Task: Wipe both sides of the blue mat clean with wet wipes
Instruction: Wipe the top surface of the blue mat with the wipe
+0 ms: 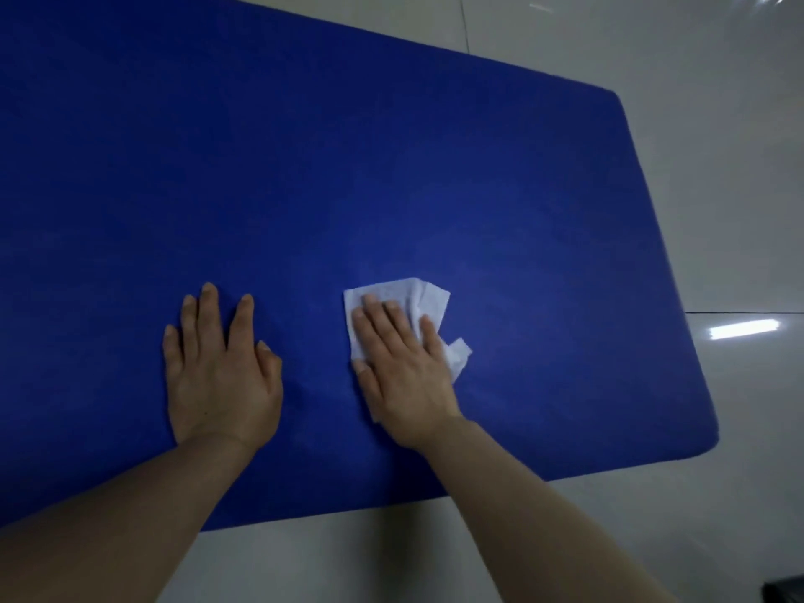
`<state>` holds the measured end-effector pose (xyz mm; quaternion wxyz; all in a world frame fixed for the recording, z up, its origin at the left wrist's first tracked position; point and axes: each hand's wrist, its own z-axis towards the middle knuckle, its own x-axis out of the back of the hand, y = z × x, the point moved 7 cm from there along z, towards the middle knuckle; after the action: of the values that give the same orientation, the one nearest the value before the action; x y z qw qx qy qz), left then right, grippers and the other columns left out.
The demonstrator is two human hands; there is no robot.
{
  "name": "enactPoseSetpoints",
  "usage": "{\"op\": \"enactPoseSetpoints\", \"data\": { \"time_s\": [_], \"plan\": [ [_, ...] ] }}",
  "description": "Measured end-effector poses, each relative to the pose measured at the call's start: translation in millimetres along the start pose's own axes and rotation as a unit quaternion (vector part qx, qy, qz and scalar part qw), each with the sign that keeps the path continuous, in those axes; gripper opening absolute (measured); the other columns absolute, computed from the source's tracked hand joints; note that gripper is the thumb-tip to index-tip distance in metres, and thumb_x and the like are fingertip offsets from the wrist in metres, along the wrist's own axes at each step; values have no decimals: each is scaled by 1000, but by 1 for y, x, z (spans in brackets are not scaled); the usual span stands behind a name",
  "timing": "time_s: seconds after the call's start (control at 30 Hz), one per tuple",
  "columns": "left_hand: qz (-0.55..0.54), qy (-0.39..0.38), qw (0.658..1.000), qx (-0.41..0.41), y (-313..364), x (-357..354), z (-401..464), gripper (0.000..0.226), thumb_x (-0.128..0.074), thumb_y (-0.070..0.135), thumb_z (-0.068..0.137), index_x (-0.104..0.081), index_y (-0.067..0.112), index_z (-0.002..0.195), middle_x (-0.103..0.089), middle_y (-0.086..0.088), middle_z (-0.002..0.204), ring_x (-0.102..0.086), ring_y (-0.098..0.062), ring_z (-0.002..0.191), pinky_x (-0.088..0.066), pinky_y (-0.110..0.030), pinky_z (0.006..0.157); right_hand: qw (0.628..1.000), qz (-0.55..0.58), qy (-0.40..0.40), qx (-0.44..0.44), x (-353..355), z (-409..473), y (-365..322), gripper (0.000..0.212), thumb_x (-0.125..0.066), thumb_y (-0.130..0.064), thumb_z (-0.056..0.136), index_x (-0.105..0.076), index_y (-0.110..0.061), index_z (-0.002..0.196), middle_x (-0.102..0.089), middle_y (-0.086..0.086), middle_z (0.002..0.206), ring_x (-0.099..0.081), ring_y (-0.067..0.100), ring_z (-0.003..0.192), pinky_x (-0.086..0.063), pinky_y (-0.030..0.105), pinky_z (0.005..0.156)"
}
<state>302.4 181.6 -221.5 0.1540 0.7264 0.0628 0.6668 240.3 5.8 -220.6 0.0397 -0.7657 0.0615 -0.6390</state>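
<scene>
Wet wipe [417,295] flat under right hand [402,376] fingers [383,315]

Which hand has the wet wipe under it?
The right hand presses the white wet wipe flat on the blue mat; the left hand rests bare on it.

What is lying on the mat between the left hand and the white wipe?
Nothing: in the head view, only bare blue mat shows between the left hand and the wipe under the right hand.

Both arms reach forward; left hand [222,376] and right hand [402,376] lie flat, fingers [209,315] apparently straight.
</scene>
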Motion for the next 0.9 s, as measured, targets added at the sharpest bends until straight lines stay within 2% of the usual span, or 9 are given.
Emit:
{"op": "enactPoseSetpoints", "data": {
  "time_s": [0.07,0.17,0.23,0.33,0.43,0.53,0.6,0.73,0.9],
  "plan": [
    [3,-2,1000,4,0,0,-1,53,-44,21,96,-35,9,147,-16,-18,158,-10,-32,146,-6,-49,118,999,-15,21,-40,7,5,37,61,-12,-44,97,-24,-18,150,-19,0,158,-19,20,145,-12,47,115],
    [5,3,1000,-3,1,0,-1,50,-41,22,97,-37,11,146,-18,-19,157,-12,-33,146,-7,-49,118,962,28,-14,-271,12,0,117,59,-6,-45,99,-1,-20,153,5,-3,160,3,17,147,0,45,118],
    [8,3,1000,-7,0,-1,0,50,-41,21,97,-38,13,146,-19,-20,157,-13,-34,146,-8,-50,117,943,22,-20,-331,12,1,117,59,-10,-42,101,2,-17,153,8,0,160,5,19,147,1,48,118],
    [11,2,1000,-6,-1,-1,-2,51,-47,19,95,-39,13,145,-19,-20,157,-13,-34,145,-9,-51,117,990,12,24,-139,11,19,38,66,-8,-43,94,-16,-13,152,-13,3,160,-13,23,146,-8,53,115],
    [10,11,1000,-3,-1,-1,-2,49,-40,22,97,-39,13,145,-19,-20,157,-14,-35,145,-10,-51,117,999,8,-23,43,1,22,-11,61,-11,-43,96,-17,-18,152,-9,-2,160,-5,16,147,1,45,116],
    [7,18,1000,-10,0,0,-2,56,-29,30,93,-40,12,144,-21,-21,156,-17,-36,144,-11,-52,116,999,-13,15,-40,15,26,37,66,-7,-45,93,-22,-16,151,-16,-1,159,-16,19,146,-8,46,116],
    [10,20,1000,-12,1,0,-2,58,-26,31,92,-41,12,144,-22,-22,155,-18,-36,144,-12,-52,116,988,-9,9,-157,16,24,94,72,3,-48,89,-9,-17,153,-5,-2,160,-6,17,147,-3,44,117],
    [9,21,1000,-12,-1,-2,-3,58,-24,32,92,-41,12,144,-21,-21,156,-17,-36,144,-10,-51,117,936,35,-15,-351,21,11,151,58,-12,-41,102,4,-17,152,11,-2,160,7,17,147,2,46,118],
    [12,20,1000,-11,0,-1,-2,59,-23,33,91,-42,11,143,-22,-20,156,-18,-36,144,-12,-52,116,998,12,-28,-57,11,16,63,68,4,-50,90,-1,-21,152,10,-9,156,12,10,143,9,39,115]
  ]
}}
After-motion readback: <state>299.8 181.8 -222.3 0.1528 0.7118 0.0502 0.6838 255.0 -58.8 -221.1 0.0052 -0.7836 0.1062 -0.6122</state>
